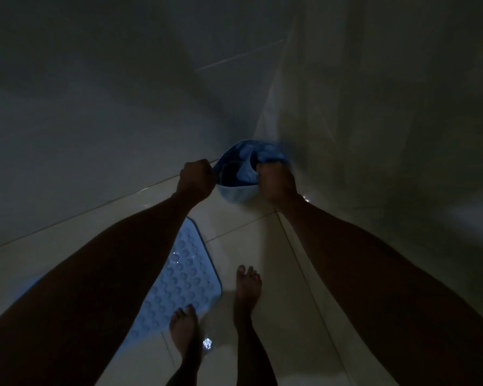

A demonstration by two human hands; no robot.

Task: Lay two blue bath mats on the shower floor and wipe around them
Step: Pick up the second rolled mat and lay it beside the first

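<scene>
Mat one (176, 285) was down; you gripped curled second mat (239, 174) with left hand (197, 178) and right hand (275, 182), wiping not started.

One bath mat (179, 280) lies flat on the shower floor (262, 246) in the lower left of the frame. The left foot (183, 330) stands on that mat's lower right edge; the right foot (247, 291) stands on the floor just right of it. A second mat (239, 168), curled, hangs at frame centre between the left hand (197, 181) and the right hand (276, 182), which grip its edges. Walls (95, 121) meet behind it.
</scene>
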